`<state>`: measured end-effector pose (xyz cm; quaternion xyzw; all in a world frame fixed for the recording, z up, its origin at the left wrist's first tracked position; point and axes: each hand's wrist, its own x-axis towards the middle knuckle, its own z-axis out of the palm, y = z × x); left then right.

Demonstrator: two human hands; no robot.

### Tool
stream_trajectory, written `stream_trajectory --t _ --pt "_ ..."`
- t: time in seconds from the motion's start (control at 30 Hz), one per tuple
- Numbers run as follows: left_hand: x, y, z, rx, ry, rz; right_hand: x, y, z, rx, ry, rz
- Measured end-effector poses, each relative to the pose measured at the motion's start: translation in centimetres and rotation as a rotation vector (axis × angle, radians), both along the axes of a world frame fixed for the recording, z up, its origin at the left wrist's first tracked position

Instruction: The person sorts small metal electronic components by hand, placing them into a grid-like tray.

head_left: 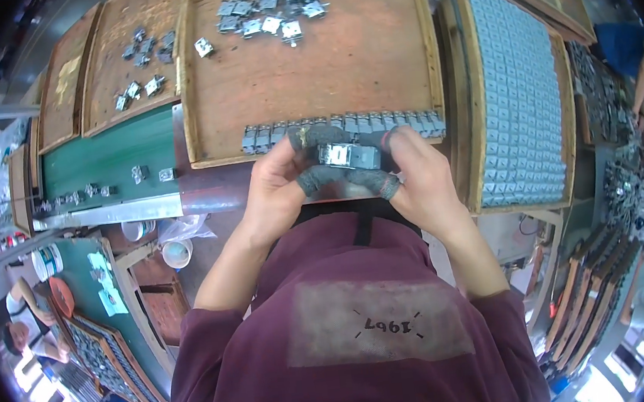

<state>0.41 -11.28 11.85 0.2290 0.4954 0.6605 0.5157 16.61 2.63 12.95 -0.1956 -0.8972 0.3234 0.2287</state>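
Observation:
A small boxy part, bright metal at its left end and dark grey at its right, is held level between my two hands. My left hand pinches the metal end, while my right hand grips the grey end. Dark coverings wrap the thumbs and fingertips of both hands. Just beyond them, a tight row of similar grey parts lines the near edge of a wooden tray. At the tray's far side lies a loose pile of metal parts.
On the right stands a wooden tray filled with grey-blue parts. To the left, a green conveyor belt carries several small metal parts, beside another wooden tray. A white bucket sits below. Other people are at both sides.

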Motion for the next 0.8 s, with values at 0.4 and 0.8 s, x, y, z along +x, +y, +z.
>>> stream_trajectory --t 0.4,0.8 --pt "6.2 3.5 -3.1 -0.057 0.453 -0.132 3.5 -0.8 -6.1 0.231 0.156 -0.280" --pt "9.8 9.4 -4.0 0.364 0.724 -0.513 11.8 -1.2 -1.4 -0.605 0.051 -0.518"
